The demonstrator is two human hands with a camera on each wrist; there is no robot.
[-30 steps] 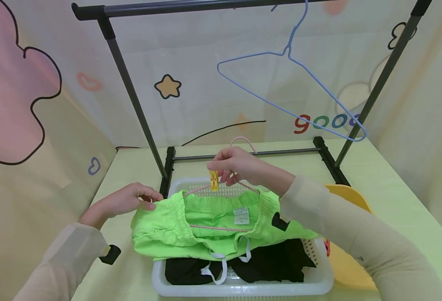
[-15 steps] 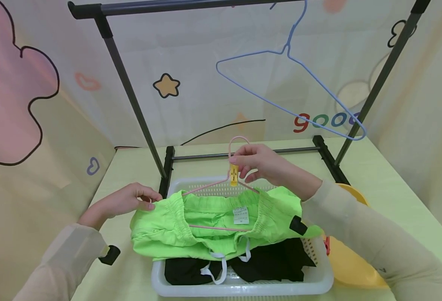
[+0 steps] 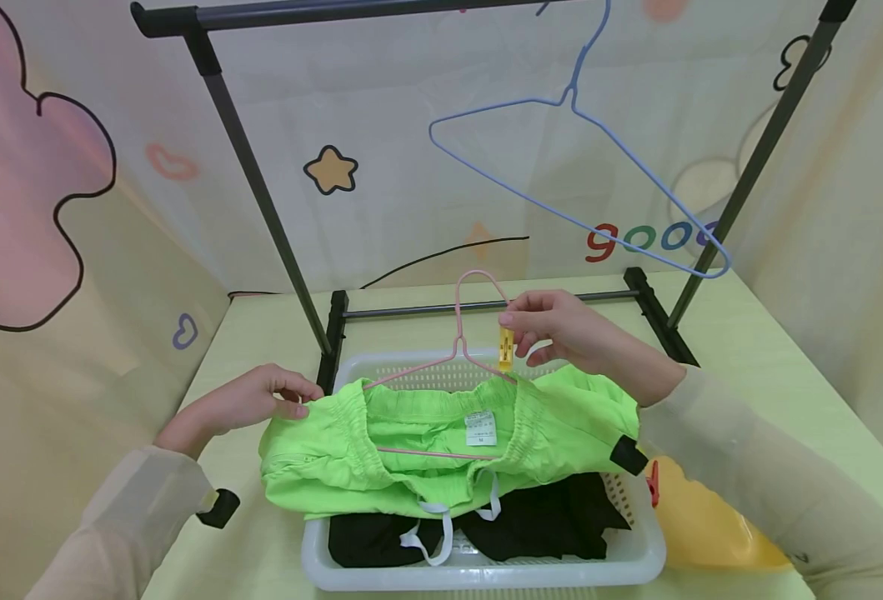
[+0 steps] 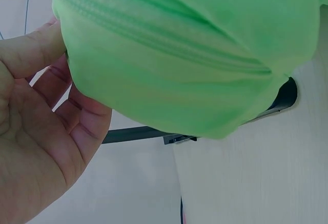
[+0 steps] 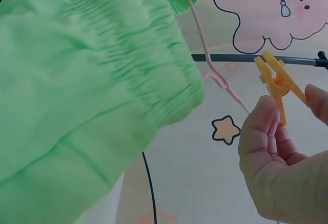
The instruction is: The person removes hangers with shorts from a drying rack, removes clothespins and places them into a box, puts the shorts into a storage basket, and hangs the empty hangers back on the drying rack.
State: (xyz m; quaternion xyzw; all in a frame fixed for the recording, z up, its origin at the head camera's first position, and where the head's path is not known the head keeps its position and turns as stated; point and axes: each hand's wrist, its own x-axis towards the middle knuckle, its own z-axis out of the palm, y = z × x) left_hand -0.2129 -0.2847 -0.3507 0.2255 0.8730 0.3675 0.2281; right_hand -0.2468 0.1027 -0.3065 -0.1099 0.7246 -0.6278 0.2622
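Bright green elastic-waist shorts (image 3: pixel 313 467) with white drawstrings lie spread over a white basket (image 3: pixel 486 577). A pink hanger (image 3: pixel 458 321) runs through the waistband, its hook standing up behind. At the left edge of the waistband my left hand (image 3: pixel 249 400) pinches the fabric; in the left wrist view its fingertips go partly behind the green cloth (image 4: pixel 179 90). My right hand (image 3: pixel 572 337) holds a yellow clothespin (image 3: pixel 505 348) above the right part of the waistband, beside the hanger's sloping arm. The right wrist view shows the clothespin (image 5: pixel 277 83) between thumb and fingers, apart from the shorts.
Black cloth (image 3: pixel 554 525) lies in the basket under the shorts. A yellow container (image 3: pixel 719 525) stands to the right, with a red clip (image 3: pixel 654 483) near it. A dark clothes rack (image 3: pixel 249 167) rises behind; a blue hanger (image 3: pixel 504 107) hangs from its bar.
My right hand has moved rightward with the clothespin, from left of the hanger's hook across to its right. My left hand stays on the shorts' edge.
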